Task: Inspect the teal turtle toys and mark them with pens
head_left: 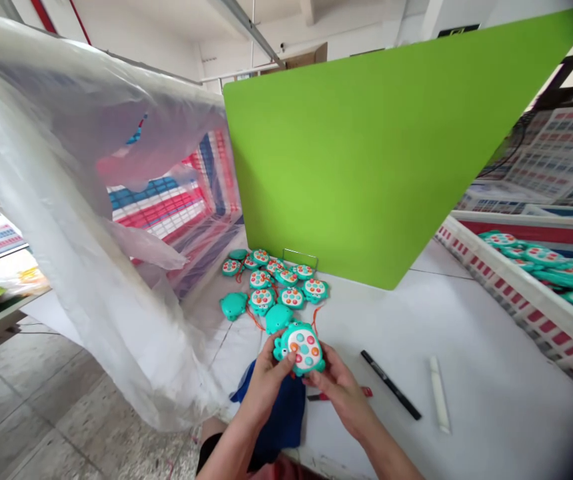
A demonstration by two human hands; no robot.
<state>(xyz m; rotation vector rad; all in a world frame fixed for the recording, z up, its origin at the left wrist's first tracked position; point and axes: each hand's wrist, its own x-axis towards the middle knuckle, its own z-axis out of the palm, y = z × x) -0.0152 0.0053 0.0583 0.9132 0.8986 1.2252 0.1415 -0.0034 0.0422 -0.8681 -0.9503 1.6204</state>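
Between both hands I hold a teal toy with a white face of coloured round buttons, over the front of the white table. My left hand is closed round its left side, the thumb lying on the button face. On the lower right edge, my right hand grips it with thumb and fingers. Just beyond lies a teal toy turned face down. Several more toys of this kind form a loose group behind it, some with orange cords. Below the hands is a dark blue cloth.
A black marker, a white tube and a red cutter lie by my right hand. A green panel stands behind. Plastic sheeting hangs at left. At right stands a crate of similar toys.
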